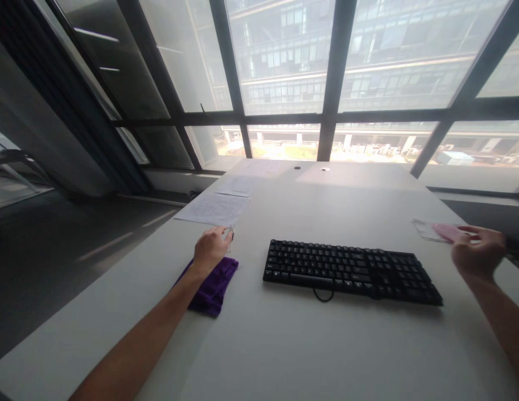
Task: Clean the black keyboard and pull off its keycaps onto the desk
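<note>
**Counter** point(309, 345): white, long, running up to a wall of windows point(284, 55).

**Keyboard** point(351, 270): black, full-size, with number pad, lying flat at mid-counter. Key legends are too small to read and no brand mark can be made out. A loop of black cable point(324, 294) shows at its near edge.

**Left hand** point(211, 248): left of the keyboard, near its far left corner, fingers curled inward. A small clear item point(229, 236) sits at the fingertips. Whether the hand grips it cannot be told.

**Purple cloth** point(211, 287): crumpled, left of the keyboard, partly under the left wrist and touching it.

**Printed sheets** point(215, 209): white paper, beyond the left hand and left of the keyboard. A second sheet point(238, 186) lies further back. Both carry fine print or a table, unreadable.

**Right hand** point(479, 253): right of the keyboard and beyond its far right corner, blurred, thumb and fingers closed on a pink flat piece point(449, 232).

**Clear wrapper** point(424, 228): transparent, flat, touching the pink piece on the side nearer the keyboard. No label can be read.

**Cable holes** point(325, 169): two round openings at the far end of the counter, well behind the keyboard.

The hands are well apart, one at each end of the keyboard.
</note>
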`<state>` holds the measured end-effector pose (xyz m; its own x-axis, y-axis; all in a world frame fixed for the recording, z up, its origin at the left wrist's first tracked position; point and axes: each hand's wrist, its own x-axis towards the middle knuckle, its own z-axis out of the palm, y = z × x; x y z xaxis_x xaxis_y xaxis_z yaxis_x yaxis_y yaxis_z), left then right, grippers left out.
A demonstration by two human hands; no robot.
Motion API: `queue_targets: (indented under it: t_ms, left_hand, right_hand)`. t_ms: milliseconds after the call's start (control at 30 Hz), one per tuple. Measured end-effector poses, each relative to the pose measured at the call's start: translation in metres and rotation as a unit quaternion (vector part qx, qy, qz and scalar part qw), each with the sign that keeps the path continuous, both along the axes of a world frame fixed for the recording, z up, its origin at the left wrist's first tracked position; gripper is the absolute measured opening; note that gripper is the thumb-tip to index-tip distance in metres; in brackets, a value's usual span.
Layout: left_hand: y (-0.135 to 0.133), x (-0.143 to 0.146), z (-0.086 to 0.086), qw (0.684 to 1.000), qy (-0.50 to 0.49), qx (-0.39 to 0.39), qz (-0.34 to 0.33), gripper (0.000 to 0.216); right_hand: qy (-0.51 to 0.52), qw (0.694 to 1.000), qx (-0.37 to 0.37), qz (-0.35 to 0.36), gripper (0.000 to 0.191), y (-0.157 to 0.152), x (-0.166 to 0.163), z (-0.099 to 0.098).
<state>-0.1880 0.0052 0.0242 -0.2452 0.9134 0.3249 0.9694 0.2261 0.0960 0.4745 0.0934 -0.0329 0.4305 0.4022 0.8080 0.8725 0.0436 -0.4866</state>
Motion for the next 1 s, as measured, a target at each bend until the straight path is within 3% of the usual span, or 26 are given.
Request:
queue_targets:
  t_ms: [100, 200, 400, 533, 767, 867, 1000]
  left_hand:
    - [0.007, -0.001, -0.01, 0.998, 0.022, -0.048, 0.042, 0.043]
    - [0.009, 0.005, -0.017, 0.996, 0.045, -0.061, 0.044, 0.048]
    - [0.019, 0.007, -0.015, 0.993, 0.03, -0.107, 0.044, 0.039]
    - [0.028, 0.003, -0.007, 0.986, -0.027, -0.156, 0.056, 0.034]
    - [0.029, 0.023, 0.007, 0.983, -0.105, -0.146, 0.027, 0.03]
    - [0.021, 0.047, 0.011, 0.98, -0.154, -0.12, -0.041, 0.028]
    - [0.011, 0.08, 0.015, 0.947, -0.251, -0.123, -0.159, 0.028]
  right_hand:
    - [0.015, 0.997, -0.023, 0.072, 0.023, -0.012, -0.044, 0.019]
    - [-0.006, 0.977, -0.069, 0.201, 0.018, -0.025, -0.1, 0.033]
    - [-0.098, 0.898, -0.183, 0.389, 0.016, -0.034, -0.199, 0.037]
    - [-0.158, 0.837, -0.278, 0.445, 0.02, -0.036, -0.244, 0.031]
    - [-0.181, 0.8, -0.357, 0.447, 0.028, -0.047, -0.271, 0.033]
    - [-0.166, 0.8, -0.359, 0.453, 0.029, -0.051, -0.267, 0.034]
    - [-0.129, 0.803, -0.359, 0.458, 0.029, -0.058, -0.259, 0.03]
